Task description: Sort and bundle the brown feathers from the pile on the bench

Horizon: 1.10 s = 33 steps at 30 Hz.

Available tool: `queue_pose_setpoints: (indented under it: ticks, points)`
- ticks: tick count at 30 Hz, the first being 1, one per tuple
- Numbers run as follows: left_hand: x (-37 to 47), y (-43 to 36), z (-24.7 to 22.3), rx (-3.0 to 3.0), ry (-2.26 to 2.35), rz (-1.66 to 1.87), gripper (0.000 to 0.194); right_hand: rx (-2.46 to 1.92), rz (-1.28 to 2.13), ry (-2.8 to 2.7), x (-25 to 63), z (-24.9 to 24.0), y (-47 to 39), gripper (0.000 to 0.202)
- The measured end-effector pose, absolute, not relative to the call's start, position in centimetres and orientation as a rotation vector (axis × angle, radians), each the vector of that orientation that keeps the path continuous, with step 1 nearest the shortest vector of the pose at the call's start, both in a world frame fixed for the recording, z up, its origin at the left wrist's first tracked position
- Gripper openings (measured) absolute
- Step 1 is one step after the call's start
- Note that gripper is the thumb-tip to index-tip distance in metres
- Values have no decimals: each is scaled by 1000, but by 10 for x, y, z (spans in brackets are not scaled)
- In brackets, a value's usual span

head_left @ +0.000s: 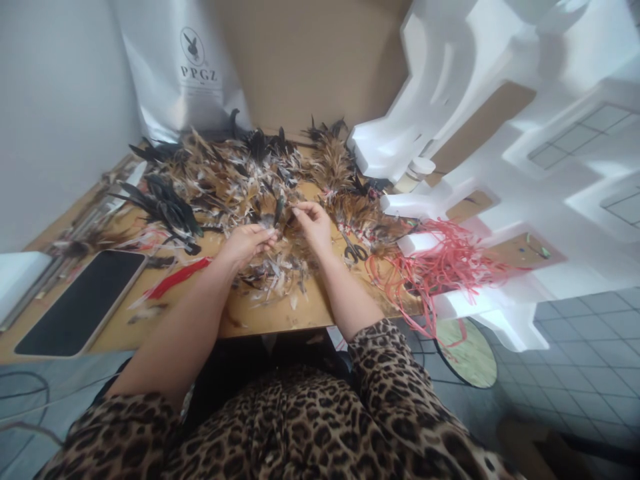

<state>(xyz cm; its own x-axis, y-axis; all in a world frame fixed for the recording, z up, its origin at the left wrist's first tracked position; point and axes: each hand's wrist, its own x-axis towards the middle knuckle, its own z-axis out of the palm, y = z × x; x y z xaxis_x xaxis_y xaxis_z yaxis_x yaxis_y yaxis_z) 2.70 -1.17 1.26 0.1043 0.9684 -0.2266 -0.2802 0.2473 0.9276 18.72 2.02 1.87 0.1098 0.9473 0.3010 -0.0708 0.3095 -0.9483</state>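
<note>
My left hand (249, 244) is closed in a pinch on some small feathers (267, 217), whose brown and dark tips rise above the fingers. Close by on the right, my right hand (314, 228) has its thumb and fingertips pressed together. A dark feather seems to sit at those fingertips, though I cannot make out exactly what they grip. Behind both hands spreads a big heap of brown, black and white feathers (210, 173). Loose pale feathers (280, 279) lie on the wooden table (295, 320) below them.
Dark scissors (354, 249) lie right of my right hand, beside bundled brown feathers (367, 217). Pink-red strips (430, 260) hang over white foam pieces (595, 220). At left are a phone (80, 303), a red ribbon (177, 278) and black feathers (163, 207). A silver bag (185, 73) stands behind.
</note>
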Motion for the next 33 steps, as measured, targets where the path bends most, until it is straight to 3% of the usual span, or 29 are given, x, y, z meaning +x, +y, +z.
queue_pose_setpoints:
  ticks: [6,13,17,33]
  points:
    - [25,-12,12,874,975,1060,17,-1001,816,-1221,203,27,25,28]
    - [24,-16,17,816,843,995,17,-934,1524,-1312,194,25,14,36]
    - [22,-16,16,815,792,964,17,-875,1664,-1233,185,20,10,36]
    - [29,-8,3,1074,1057,1132,19,-1067,1144,-1424,175,21,7,17]
